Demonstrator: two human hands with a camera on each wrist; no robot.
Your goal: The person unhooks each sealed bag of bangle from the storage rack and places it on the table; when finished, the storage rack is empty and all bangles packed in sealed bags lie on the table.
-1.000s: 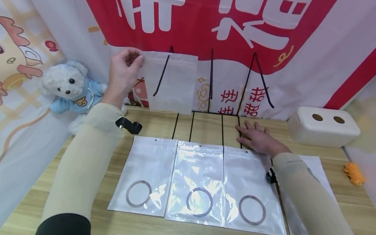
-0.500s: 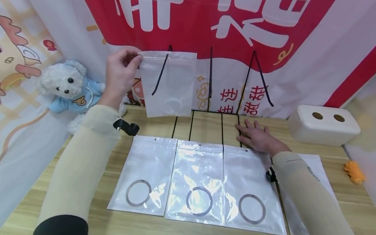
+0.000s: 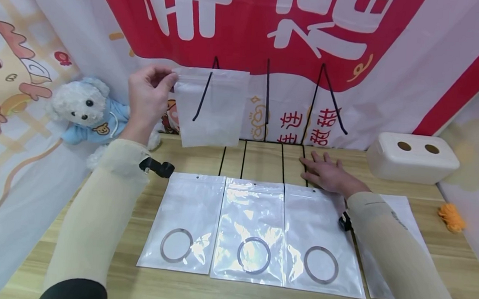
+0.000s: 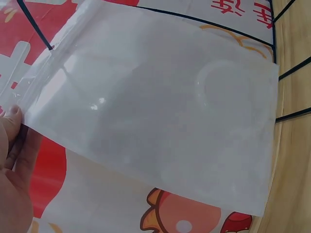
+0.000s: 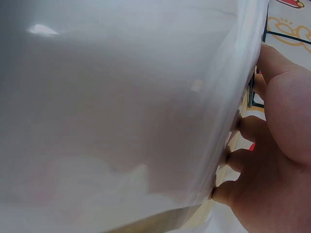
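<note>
My left hand [image 3: 149, 99] pinches the upper left corner of a whitish zip bag [image 3: 225, 111]. A black prong [image 3: 203, 96] of a wire rack pokes out through the bag's top, and the bag hangs upright there. A faint ring shape shows inside this bag [image 4: 160, 111] in the left wrist view. My right hand [image 3: 327, 174] lies with fingers spread on the rack's base wires, its wrist above a flat zip bag [image 3: 309, 219]. Two more such bags lie beside it: a middle bag [image 3: 255, 220] and a left bag [image 3: 195, 206]. Each shows a grey ring near its bottom.
A further white bag [image 3: 399, 214] lies partly under my right forearm. Other black prongs [image 3: 268, 96] rise from the rack. A white teddy bear [image 3: 84, 106] sits at the left. A cream box [image 3: 411, 161] with two holes and an orange tuft [image 3: 451, 217] are at the right.
The lower end of the hanging bag has swung a little and its top has shifted slightly left and down, with my left hand. My right hand has stayed put.
</note>
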